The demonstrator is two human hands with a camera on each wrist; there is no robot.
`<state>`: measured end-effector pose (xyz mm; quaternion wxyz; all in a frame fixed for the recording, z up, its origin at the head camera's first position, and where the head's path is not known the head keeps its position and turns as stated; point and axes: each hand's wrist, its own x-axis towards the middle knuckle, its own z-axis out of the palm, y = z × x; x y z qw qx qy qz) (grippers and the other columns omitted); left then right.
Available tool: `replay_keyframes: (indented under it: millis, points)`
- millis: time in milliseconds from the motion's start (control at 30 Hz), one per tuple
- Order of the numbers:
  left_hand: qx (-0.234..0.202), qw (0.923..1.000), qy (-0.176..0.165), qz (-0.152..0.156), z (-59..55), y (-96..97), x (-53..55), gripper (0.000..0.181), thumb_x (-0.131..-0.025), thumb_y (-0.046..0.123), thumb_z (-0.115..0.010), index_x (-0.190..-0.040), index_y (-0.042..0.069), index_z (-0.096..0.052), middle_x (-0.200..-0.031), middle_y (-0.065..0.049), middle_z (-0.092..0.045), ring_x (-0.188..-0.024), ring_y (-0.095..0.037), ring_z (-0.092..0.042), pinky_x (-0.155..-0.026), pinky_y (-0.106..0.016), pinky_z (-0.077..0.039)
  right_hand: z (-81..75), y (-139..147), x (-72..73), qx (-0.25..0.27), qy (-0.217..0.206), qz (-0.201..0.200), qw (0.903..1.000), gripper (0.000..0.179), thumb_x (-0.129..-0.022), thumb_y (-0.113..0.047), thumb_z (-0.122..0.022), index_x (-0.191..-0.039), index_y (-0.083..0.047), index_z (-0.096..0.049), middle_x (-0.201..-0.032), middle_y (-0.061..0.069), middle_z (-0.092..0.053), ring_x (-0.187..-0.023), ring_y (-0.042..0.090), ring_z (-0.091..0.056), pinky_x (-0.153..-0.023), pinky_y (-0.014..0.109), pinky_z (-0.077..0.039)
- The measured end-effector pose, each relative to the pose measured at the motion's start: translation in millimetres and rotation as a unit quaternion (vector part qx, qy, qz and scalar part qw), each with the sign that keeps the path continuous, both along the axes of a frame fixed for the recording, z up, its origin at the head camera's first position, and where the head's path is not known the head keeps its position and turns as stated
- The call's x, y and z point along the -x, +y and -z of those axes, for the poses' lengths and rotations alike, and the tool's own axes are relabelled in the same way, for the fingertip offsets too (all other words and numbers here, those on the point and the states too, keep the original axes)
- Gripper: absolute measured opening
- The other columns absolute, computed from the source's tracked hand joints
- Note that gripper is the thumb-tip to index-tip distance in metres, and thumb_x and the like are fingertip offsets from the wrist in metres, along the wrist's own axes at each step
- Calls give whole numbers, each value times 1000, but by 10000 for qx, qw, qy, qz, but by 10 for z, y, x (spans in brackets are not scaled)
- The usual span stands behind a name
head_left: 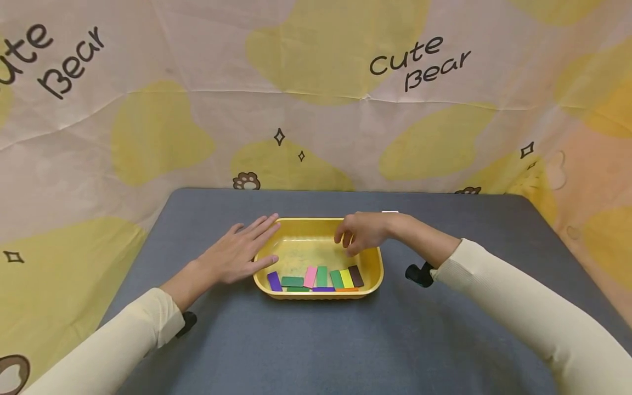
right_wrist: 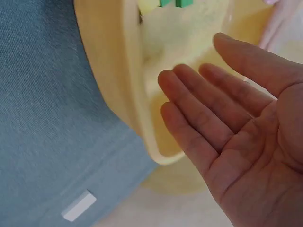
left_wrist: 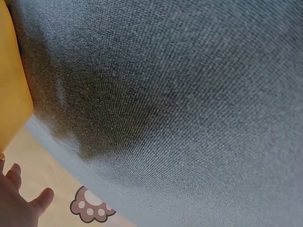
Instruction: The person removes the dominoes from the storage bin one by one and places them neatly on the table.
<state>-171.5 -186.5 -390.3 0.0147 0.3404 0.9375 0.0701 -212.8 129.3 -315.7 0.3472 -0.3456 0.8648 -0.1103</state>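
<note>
A yellow tray (head_left: 306,224) sits on the table with several flat coloured blocks, among them a pink block (head_left: 310,277), a bright yellow block (head_left: 346,278) and a dark brown block (head_left: 356,276), along its near side. My left hand (head_left: 242,249) lies at the tray's left rim, fingers spread and straight, holding nothing. Over the tray's back right part hovers my right hand (head_left: 365,231). Its palm faces the right wrist view, where the right hand (right_wrist: 232,127) shows loosely bent fingers and nothing in them. In the left wrist view only part of the left hand (left_wrist: 19,198) shows.
Beyond the tray's right back corner a small white block (right_wrist: 79,206) lies on the grey-blue table (head_left: 306,345); in the head view it is mostly behind the right hand. A printed cloth (head_left: 316,66) hangs behind the table.
</note>
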Motion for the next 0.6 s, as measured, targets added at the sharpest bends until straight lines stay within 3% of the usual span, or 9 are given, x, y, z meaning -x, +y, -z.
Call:
replay_keyframes:
  millis: [267, 600]
  points:
    - [10, 10000, -37, -8, 6, 1, -2, 81, -99, 59, -44, -160, 11, -21, -167, -4, -13, -151, -28, -19, -110, -66, -24, 173, -12, 14, -274, -430, 3, 9987, 38, -91, -7, -67, -128, 0, -64, -118, 12, -70, -109, 21, -66, -95, 33, -52]
    - [-8, 10000, 5, 0, 23, -5, 12, 80, -99, 57, -46, -160, 11, -20, -167, -4, -14, -151, -29, -19, -110, -66, -25, 195, -93, 106, -841, -697, -48, 9940, 38, -89, -10, -71, -126, -3, -68, -117, 5, -69, -104, 15, -61, -98, 31, -48]
